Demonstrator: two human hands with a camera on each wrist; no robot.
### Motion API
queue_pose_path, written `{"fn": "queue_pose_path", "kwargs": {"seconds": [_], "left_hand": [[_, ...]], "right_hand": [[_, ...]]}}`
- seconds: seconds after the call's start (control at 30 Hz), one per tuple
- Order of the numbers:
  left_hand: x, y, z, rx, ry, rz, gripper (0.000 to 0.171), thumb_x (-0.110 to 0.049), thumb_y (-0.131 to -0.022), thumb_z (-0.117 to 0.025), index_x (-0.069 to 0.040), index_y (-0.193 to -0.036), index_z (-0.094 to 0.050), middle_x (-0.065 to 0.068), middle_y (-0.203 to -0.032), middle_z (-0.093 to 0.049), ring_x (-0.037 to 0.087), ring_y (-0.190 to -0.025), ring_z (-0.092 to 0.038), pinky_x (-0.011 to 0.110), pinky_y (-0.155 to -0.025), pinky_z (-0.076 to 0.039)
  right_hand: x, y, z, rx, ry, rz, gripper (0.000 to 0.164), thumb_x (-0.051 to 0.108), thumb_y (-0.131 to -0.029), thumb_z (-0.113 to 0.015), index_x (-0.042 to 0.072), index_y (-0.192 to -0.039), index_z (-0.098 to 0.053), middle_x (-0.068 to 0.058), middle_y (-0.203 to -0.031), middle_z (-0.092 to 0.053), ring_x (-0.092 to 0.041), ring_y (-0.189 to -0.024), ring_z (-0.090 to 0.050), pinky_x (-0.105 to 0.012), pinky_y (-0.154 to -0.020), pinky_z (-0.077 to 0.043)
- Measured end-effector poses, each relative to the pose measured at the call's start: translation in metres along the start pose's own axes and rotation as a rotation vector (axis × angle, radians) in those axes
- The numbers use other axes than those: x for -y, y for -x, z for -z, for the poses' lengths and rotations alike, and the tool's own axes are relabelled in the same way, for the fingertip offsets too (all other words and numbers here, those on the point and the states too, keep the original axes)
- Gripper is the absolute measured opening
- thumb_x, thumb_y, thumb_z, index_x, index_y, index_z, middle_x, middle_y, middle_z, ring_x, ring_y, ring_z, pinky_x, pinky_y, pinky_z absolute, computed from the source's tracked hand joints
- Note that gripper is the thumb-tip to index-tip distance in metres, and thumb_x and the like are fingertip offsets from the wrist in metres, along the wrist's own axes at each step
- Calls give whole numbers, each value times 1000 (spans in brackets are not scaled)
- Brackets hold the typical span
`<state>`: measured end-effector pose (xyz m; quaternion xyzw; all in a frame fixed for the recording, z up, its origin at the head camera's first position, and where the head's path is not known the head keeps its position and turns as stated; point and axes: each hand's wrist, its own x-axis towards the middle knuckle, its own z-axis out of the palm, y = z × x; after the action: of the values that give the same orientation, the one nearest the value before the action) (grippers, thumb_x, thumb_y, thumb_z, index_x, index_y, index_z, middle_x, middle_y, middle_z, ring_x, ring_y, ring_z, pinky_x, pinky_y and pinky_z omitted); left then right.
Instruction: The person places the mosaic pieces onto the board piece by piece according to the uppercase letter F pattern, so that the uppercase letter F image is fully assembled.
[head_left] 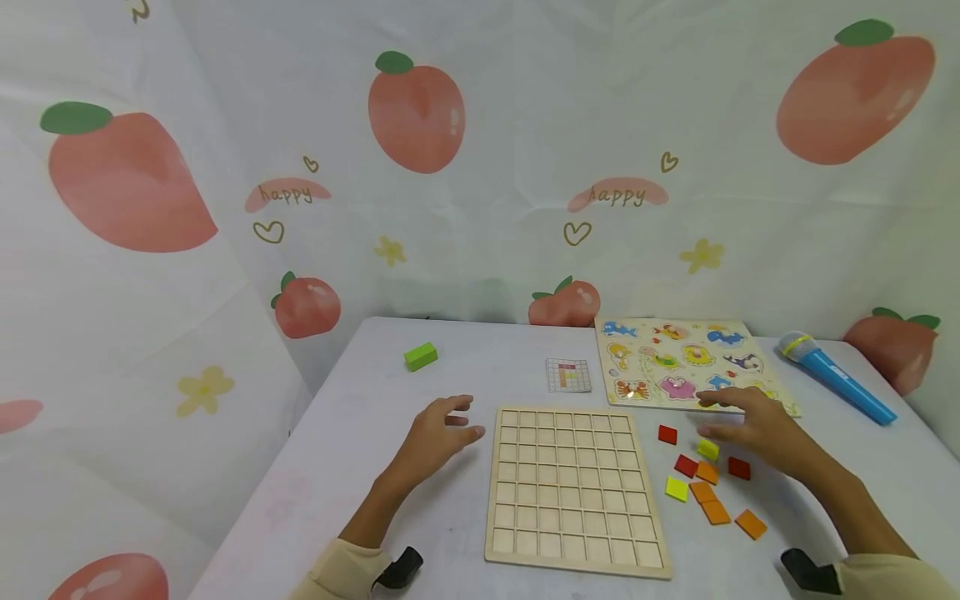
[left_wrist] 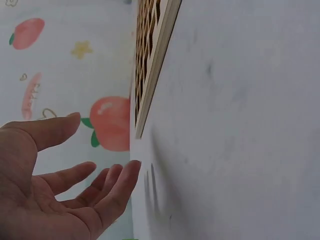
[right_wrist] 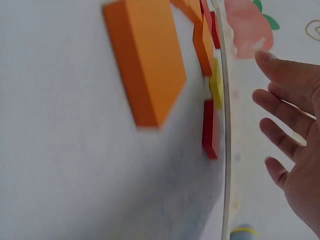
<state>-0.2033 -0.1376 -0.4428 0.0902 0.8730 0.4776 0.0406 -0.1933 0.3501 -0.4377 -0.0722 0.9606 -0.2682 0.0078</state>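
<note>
My left hand (head_left: 437,439) hovers over the table just left of a wooden grid board (head_left: 570,492), fingers loosely bent and apart, holding nothing. In the left wrist view the same hand (left_wrist: 65,190) shows an empty palm beside the board's edge (left_wrist: 155,75). On the other side, my right hand (head_left: 761,429) hangs above the loose tiles with its fingers spread and nothing in them. Below and left of it lie red tiles (head_left: 667,434), yellow tiles (head_left: 677,489) and orange tiles (head_left: 751,525). One orange tile (right_wrist: 160,60) looms near the right wrist camera. The board's square cells hold no tiles.
A small gridded pattern card (head_left: 568,376) lies behind the board. At the back right is an animal puzzle board (head_left: 652,379), with a blue toy microphone (head_left: 840,379) beside it. A green block (head_left: 421,357) sits at the back left. A fruit-print curtain (head_left: 480,233) hangs behind the table.
</note>
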Motion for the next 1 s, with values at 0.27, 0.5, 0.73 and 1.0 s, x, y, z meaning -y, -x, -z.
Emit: {"fn": "queue_pose_path", "kwargs": {"seconds": [0.27, 0.5, 0.73, 1.0], "left_hand": [[3, 11, -15, 85, 120, 58, 62, -26, -94, -80, -3, -147, -59, 17, -143, -62, 30, -123, -68, 35, -84, -65], [0, 14, -24, 152, 171, 59, 65, -26, -92, -82, 1, -146, -59, 18, -141, -63, 28, -116, -71, 34, -83, -65], [0, 16, -27, 178, 196, 87, 67, -25, -92, -83, 1, -148, -58, 17, -141, -63, 29, -118, -69, 35, -82, -65], [-1, 17, -28, 192, 203, 96, 62, -25, -95, -80, 2, -146, -58, 15, -137, -65, 29, -120, -68, 32, -77, -66]], "right_hand": [[15, -6, -14, 65, -61, 39, 53, 34, -92, -82, 4, -133, -71, -12, -121, -75, -47, -124, -55, -76, -96, -48], [25, -8, -21, 103, -56, 43, 46, 26, -92, -82, 2, -130, -73, -9, -114, -76, -39, -114, -59, -71, -95, -51], [30, -12, -25, 107, -36, 34, 45, 23, -91, -83, 1, -129, -73, -13, -118, -76, -42, -115, -61, -72, -99, -49], [33, -16, -28, 149, -45, -23, 42, 23, -91, -82, 3, -127, -75, -21, -126, -70, -38, -112, -61, -65, -96, -54]]}}
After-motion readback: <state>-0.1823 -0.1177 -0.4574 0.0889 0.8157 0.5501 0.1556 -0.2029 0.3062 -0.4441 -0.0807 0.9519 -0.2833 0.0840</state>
